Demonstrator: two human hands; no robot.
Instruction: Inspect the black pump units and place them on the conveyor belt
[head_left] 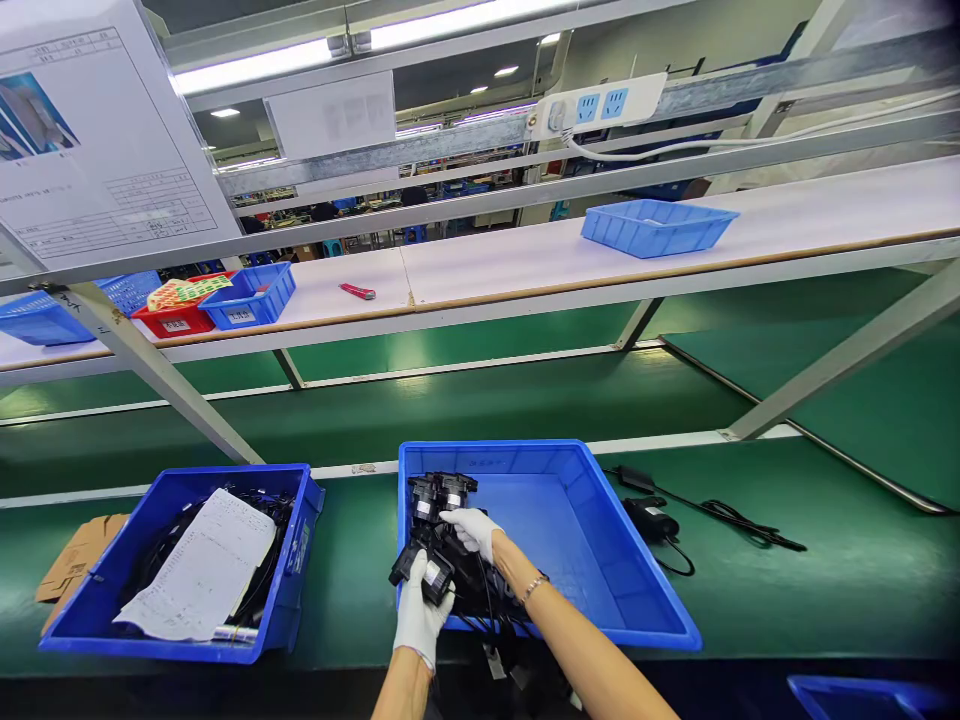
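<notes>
Labelled black device (437, 577) held by left hand (420, 614), grip closed round it, over left side of middle blue bin (566, 525). Right hand (474, 530) half curled there; hold cannot be told. Cords (490, 622) best kept untangled.

A head-worn camera looks forward and down — near the hands (417, 622), across the green bench (360, 570).

Left hand (420, 612) curled; right hand (475, 530) farther forward, fingers (455, 518) apparently bent.
</notes>
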